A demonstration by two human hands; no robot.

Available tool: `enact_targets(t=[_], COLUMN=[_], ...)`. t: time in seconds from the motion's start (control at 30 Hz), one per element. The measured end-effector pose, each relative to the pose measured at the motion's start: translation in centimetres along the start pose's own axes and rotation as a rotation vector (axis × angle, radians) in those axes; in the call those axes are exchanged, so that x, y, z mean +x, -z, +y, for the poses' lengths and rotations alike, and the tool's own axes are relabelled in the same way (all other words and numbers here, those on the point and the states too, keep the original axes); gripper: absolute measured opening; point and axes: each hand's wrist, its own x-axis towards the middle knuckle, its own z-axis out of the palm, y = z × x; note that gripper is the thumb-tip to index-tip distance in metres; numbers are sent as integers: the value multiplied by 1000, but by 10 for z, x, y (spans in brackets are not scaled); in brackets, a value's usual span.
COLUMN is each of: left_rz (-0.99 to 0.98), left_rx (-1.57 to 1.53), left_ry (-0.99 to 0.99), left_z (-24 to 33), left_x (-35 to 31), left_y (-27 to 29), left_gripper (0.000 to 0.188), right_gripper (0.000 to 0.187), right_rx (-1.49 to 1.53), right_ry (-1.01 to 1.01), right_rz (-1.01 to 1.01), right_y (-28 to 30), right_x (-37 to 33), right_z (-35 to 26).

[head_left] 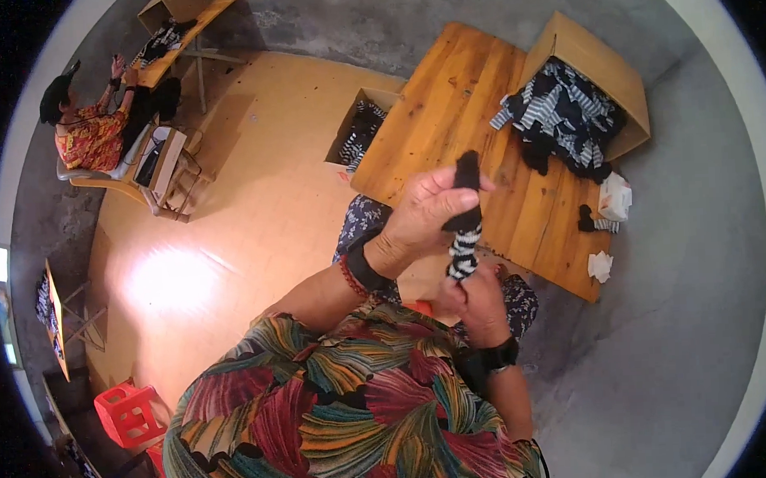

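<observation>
A black sock with black-and-white stripes [464, 251] is stretched between my two hands, over the near edge of the table. My left hand [424, 207] pinches its black foot part between thumb and fingers, the toe end pointing up and away. Lower down, my right hand [480, 299] is closed around the striped end, which bunches there. Part of that end is hidden inside my right fist. Beyond my hands stands the wooden table [436, 91].
A tipped cardboard box [628, 83] spills striped socks [565, 111] onto the table. Nearby lie a tissue pack [614, 197], a crumpled tissue [600, 267] and a small sock [600, 221]. An open box [361, 129] of socks stands beyond the table's left edge. Far left, another person [96, 132] sits working.
</observation>
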Motion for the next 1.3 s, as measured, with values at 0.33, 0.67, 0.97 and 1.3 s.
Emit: enact_targets(t=[0.33, 0.67, 0.97, 1.3], left_rz=[96, -44, -113, 312], left_rx=[-22, -10, 249, 27], left_ry=[14, 145, 22, -200], left_z=[6, -13, 21, -30], left_x=[3, -9, 15, 20], left_y=[11, -1, 26, -6], left_gripper=[18, 20, 26, 30], right_gripper=[20, 25, 27, 20], right_rx=[-767, 489, -332, -215], right_ry=[288, -192, -2, 0], right_rz=[326, -88, 245, 355], right_y=[40, -11, 30, 16], right_x=[-9, 1, -8, -9], right_z=[-17, -8, -20, 7])
